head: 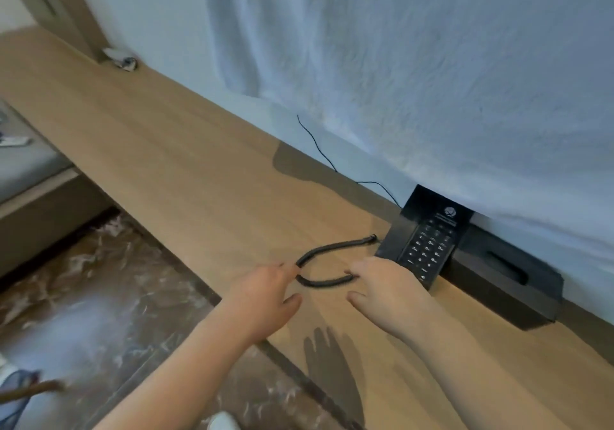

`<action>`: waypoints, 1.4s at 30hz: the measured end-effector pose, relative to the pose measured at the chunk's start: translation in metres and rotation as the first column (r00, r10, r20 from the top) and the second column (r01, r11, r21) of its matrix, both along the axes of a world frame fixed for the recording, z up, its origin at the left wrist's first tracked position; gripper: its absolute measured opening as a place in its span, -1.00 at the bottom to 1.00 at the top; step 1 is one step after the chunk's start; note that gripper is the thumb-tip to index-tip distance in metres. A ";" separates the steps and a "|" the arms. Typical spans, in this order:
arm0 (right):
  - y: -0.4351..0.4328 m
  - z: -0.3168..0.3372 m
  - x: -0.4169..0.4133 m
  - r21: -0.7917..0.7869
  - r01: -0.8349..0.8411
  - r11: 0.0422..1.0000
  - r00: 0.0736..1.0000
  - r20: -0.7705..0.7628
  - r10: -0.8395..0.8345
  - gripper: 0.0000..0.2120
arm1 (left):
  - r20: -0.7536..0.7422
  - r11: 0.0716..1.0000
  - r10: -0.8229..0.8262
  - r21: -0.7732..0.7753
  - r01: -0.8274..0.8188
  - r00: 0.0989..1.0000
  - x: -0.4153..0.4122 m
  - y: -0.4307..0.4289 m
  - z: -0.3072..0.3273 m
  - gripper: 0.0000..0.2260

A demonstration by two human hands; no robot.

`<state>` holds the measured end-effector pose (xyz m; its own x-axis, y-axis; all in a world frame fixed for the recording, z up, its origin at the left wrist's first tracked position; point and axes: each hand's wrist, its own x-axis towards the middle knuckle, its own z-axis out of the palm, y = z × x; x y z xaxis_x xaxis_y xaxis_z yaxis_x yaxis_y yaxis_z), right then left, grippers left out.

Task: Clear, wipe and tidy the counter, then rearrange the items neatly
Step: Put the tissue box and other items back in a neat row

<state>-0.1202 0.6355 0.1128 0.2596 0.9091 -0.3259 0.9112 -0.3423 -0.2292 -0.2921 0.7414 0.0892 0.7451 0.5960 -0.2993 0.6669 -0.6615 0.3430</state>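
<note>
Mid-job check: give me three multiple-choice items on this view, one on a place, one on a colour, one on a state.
1. Where is the black slotted box?
A. Beside the phone, by the curtain
B. On the floor
C. On top of the phone

2. What colour is the coiled cord?
A. White
B. Red
C. Black

3. How does the coiled cord lie?
A. Straight
B. Bent into a U on the counter
C. Wound round the phone

Answers: 1 A, the box sits next to the phone at the curtain's hem. 2 C, the cord is as dark as the phone. 3 B, its bend lies at the left hand.
</note>
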 end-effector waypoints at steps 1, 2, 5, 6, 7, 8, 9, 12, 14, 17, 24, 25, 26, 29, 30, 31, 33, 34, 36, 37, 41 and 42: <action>0.017 0.004 -0.016 0.005 -0.022 1.000 1.000 0.008 0.022 -0.68 | 0.006 1.000 0.017 0.008 -0.017 1.000 -0.018 0.012 0.005 -0.58; 0.034 0.008 -0.033 0.009 -0.043 0.999 0.999 0.011 0.043 -0.69 | 0.009 0.999 0.036 0.017 -0.036 0.999 -0.037 0.024 0.009 -0.57; 0.082 0.017 -0.085 0.026 -0.119 0.992 0.993 0.007 0.119 -0.66 | 0.008 0.994 0.105 0.042 -0.105 0.994 -0.099 0.062 0.021 -0.56; 0.098 0.019 -0.102 0.035 -0.147 0.989 0.989 0.011 0.147 -0.63 | 0.010 0.990 0.132 0.051 -0.132 0.991 -0.119 0.074 0.024 -0.56; 0.114 0.021 -0.118 0.045 -0.170 0.984 0.985 0.015 0.170 -0.61 | 0.009 0.986 0.158 0.060 -0.158 0.987 -0.139 0.085 0.027 -0.56; 0.130 0.024 -0.134 0.056 -0.189 0.980 0.982 0.015 0.189 -0.60 | 0.007 0.980 0.186 0.069 -0.186 0.983 -0.159 0.096 0.031 -0.57; 0.145 0.026 -0.149 0.066 -0.201 0.977 0.980 0.007 0.201 -0.59 | 0.004 0.974 0.214 0.073 -0.214 0.977 -0.179 0.106 0.034 -0.59; 0.188 0.034 -0.191 0.097 -0.248 0.964 0.968 -0.005 0.249 -0.59 | 0.013 0.949 0.307 0.068 -0.308 0.952 -0.233 0.135 0.040 -0.62; 0.215 0.038 -0.214 0.105 -0.272 0.956 0.961 -0.017 0.276 -0.59 | 0.019 0.928 0.366 0.066 -0.366 0.930 -0.263 0.153 0.040 -0.62; 0.253 0.043 -0.243 0.109 -0.315 0.943 0.948 -0.019 0.318 -0.58 | 0.036 0.901 0.430 0.050 -0.431 0.902 -0.295 0.178 0.037 -0.61; 0.347 0.036 -0.287 0.111 -0.420 0.901 0.902 -0.062 0.428 -0.57 | 0.056 0.830 0.554 0.031 -0.557 0.830 -0.344 0.245 0.029 -0.57; 0.364 0.033 -0.292 0.116 -0.434 0.893 0.894 -0.068 0.443 -0.57 | 0.059 0.812 0.581 0.031 -0.583 0.812 -0.351 0.257 0.029 -0.57; 0.381 0.031 -0.297 0.123 -0.447 0.886 0.886 -0.076 0.458 -0.56 | 0.062 0.790 0.610 0.030 -0.613 0.790 -0.358 0.269 0.030 -0.57; 0.432 0.029 -0.312 0.138 -0.476 0.869 0.862 -0.122 0.492 -0.56 | 0.071 0.727 0.682 0.040 -0.685 0.728 -0.374 0.305 0.036 -0.57; 0.449 0.030 -0.317 0.140 -0.488 0.861 0.853 -0.134 0.505 -0.56 | 0.074 0.709 0.700 0.042 -0.704 0.710 -0.379 0.317 0.038 -0.57; 0.467 0.033 -0.322 0.139 -0.501 0.854 0.843 -0.143 0.518 -0.55 | 0.076 0.691 0.718 0.046 -0.721 0.692 -0.383 0.330 0.040 -0.57; 0.501 0.039 -0.331 0.140 -0.526 0.839 0.826 -0.152 0.543 -0.58 | 0.076 0.659 0.746 0.059 -0.750 0.662 -0.389 0.356 0.044 -0.58; 0.517 0.041 -0.335 0.148 -0.535 0.832 0.818 -0.153 0.554 -0.62 | 0.078 0.647 0.755 0.070 -0.759 0.651 -0.392 0.368 0.045 -0.58; 0.546 0.042 -0.342 0.154 -0.553 0.819 0.804 -0.159 0.572 -0.67 | 0.079 0.626 0.773 0.073 -0.777 0.630 -0.399 0.391 0.043 -0.59; 0.559 0.041 -0.346 0.150 -0.558 0.816 0.800 -0.166 0.577 -0.65 | 0.076 0.616 0.781 0.066 -0.785 0.619 -0.402 0.401 0.042 -0.59; 0.606 0.033 -0.359 0.122 -0.583 0.803 0.780 -0.195 0.595 -0.55 | 0.065 0.593 0.801 0.046 -0.804 0.595 -0.416 0.440 0.033 -0.60; 0.617 0.031 -0.363 0.114 -0.588 0.800 0.776 -0.199 0.599 -0.55 | 0.064 0.585 0.807 0.041 -0.810 0.586 -0.420 0.451 0.031 -0.60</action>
